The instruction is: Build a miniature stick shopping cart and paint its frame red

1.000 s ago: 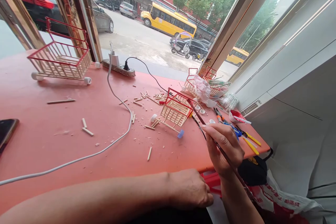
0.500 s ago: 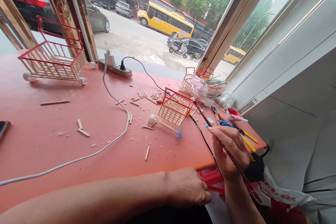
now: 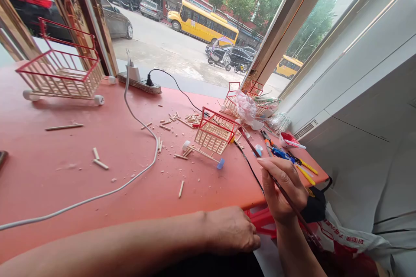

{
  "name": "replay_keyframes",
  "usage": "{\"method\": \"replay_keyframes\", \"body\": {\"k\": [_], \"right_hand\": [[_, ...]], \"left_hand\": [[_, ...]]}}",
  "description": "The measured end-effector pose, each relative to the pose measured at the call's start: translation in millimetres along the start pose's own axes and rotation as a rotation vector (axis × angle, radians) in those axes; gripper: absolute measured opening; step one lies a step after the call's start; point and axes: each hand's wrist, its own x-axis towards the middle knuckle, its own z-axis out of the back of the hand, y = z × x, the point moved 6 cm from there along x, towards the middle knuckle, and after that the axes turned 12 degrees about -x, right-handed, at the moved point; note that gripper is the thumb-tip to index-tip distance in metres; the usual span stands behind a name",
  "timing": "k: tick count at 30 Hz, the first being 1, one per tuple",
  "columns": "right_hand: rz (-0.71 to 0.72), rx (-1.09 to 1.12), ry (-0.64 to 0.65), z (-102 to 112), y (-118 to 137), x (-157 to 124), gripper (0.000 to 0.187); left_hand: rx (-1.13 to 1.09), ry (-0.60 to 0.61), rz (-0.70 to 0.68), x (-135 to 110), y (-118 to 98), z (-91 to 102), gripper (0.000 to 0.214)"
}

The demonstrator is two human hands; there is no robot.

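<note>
My right hand (image 3: 286, 188) grips a slim dark-red paintbrush (image 3: 250, 142) in a pencil hold. The brush tip meets or nearly meets the right end of the red rim on a small model shopping cart (image 3: 213, 138) made of pale wooden sticks. This cart stands tilted, with a white wheel at the left and a blue piece at the near corner. My left hand (image 3: 232, 230) rests closed at the table's front edge, its forearm across the bottom of the view; nothing shows in its fingers, and the palm side is hidden.
A larger red-rimmed cart (image 3: 61, 73) stands at the left. Cut sticks (image 3: 191, 120) and crumbs litter the pink table (image 3: 130, 199). A white cable (image 3: 136, 177) crosses it from a power strip (image 3: 139, 83). Pliers (image 3: 305, 173) and a cup of red paint (image 3: 287, 139) lie right.
The whole view has shifted slightly, so things sit a little further left. The brush tip stays at the cart's red rim, and my left hand keeps its place.
</note>
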Motion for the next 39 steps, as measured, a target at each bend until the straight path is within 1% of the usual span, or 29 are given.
{"method": "replay_keyframes", "body": {"k": [3,7,11,16,21,24,28,31,35,39], "right_hand": [[0.007,0.008,-0.003,-1,1,1,0.04],[-0.015,0.035,-0.033,-3,4,5,0.036],[-0.045,0.099,-0.069,-11,8,11,0.035],[-0.078,0.073,-0.111,-22,6,16,0.029],[-0.093,0.056,-0.157,-14,-3,10,0.032],[-0.086,0.06,-0.156,-10,-2,6,0.031],[-0.085,0.097,-0.149,-14,6,10,0.028],[-0.097,0.118,-0.17,-20,9,15,0.026],[-0.106,0.106,-0.19,-23,5,13,0.029],[-0.117,0.069,-0.194,-15,-4,5,0.029]], "left_hand": [[0.037,0.059,-0.07,-1,-3,-3.4,0.023],[0.071,0.044,-0.08,0,-3,-3.9,0.023],[0.114,0.039,-0.101,0,-6,-4.0,0.023],[0.133,0.047,-0.114,0,-7,-4.9,0.019],[0.116,0.044,-0.1,-1,-5,-6.2,0.018],[0.111,0.059,-0.092,-1,-5,-7.1,0.018],[0.099,0.044,-0.089,-1,-4,-8.0,0.021],[0.094,0.023,-0.08,-2,-3,-8.4,0.025],[0.111,0.032,-0.089,-1,-5,-6.7,0.025],[0.14,0.06,-0.107,0,-7,-4.2,0.021]]}}
